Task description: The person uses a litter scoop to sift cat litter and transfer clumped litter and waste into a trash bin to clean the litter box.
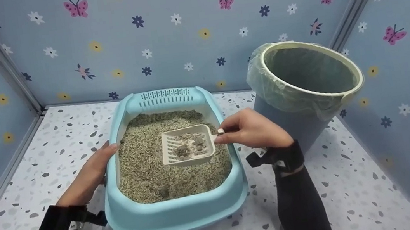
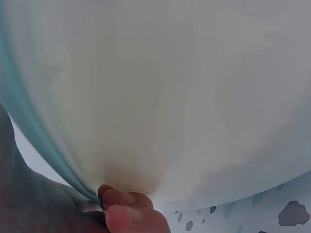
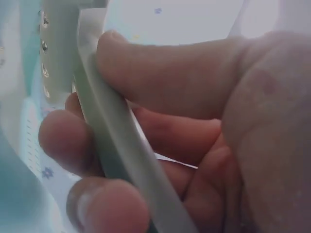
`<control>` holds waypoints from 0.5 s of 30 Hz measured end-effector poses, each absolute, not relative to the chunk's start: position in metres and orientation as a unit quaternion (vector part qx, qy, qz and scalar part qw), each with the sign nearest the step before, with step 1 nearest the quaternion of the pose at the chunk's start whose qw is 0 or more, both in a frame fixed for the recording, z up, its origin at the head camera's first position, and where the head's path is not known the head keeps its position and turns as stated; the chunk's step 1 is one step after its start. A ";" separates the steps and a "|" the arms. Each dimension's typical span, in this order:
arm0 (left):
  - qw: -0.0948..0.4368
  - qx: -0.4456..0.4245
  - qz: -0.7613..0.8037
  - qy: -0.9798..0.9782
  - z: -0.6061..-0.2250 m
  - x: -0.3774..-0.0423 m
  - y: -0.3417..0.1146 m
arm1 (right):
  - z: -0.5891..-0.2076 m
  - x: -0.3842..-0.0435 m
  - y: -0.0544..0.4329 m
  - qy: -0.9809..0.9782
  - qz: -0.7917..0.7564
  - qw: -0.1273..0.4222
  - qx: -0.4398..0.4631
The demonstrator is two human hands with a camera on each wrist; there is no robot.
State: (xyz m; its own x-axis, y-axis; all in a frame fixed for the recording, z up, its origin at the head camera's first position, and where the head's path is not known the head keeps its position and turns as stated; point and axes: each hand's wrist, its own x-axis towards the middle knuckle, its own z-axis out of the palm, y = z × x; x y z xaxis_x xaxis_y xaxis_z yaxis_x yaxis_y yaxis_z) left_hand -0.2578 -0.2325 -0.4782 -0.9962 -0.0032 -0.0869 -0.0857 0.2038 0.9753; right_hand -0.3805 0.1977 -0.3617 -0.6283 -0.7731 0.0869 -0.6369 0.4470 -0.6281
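A light-blue litter box (image 1: 178, 216) filled with grainy litter (image 1: 144, 165) sits in the middle of the head view. My right hand (image 1: 249, 129) grips the handle of a cream slotted litter scoop (image 1: 165, 151) over the litter. Several litter clumps (image 1: 182, 150) and loose grains lie in the scoop. The right wrist view shows thumb and fingers wrapped round the scoop's handle (image 3: 121, 126). At the box's left side, my left hand (image 1: 94, 167) holds the rim, thumb on top. Its fingertips (image 2: 129, 213) curl under the rim in the left wrist view.
A tall bin (image 1: 288, 120) stands right of the litter box, its translucent liner (image 1: 263, 80) folded over under a cream ring (image 1: 353, 67). Flowered blue panels (image 1: 178, 28) enclose the back and sides. The speckled tabletop (image 1: 355, 190) lies beneath everything.
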 end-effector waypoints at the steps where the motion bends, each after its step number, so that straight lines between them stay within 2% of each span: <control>1: 0.033 -0.027 0.632 0.774 -0.479 -0.258 -0.232 | -0.361 -0.381 0.203 0.848 -0.319 0.104 -0.411; 4: 0.029 -0.022 0.635 0.772 -0.480 -0.258 -0.232 | -0.359 -0.382 0.210 0.855 -0.321 0.102 -0.395; 10: 0.027 -0.024 0.632 0.774 -0.481 -0.256 -0.233 | -0.364 -0.382 0.192 0.846 -0.313 0.114 -0.416; 15: 0.025 -0.021 0.633 0.773 -0.480 -0.256 -0.233 | -0.358 -0.384 0.210 0.856 -0.316 0.106 -0.396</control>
State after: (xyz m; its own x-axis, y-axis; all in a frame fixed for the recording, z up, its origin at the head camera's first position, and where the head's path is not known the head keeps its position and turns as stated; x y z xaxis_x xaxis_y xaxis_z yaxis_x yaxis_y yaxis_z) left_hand -0.2561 -0.2326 -0.4795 -0.9979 -0.0003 -0.0654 -0.0641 0.1967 0.9784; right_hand -0.3841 0.2105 -0.3585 -0.6639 -0.7447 0.0683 -0.6102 0.4867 -0.6251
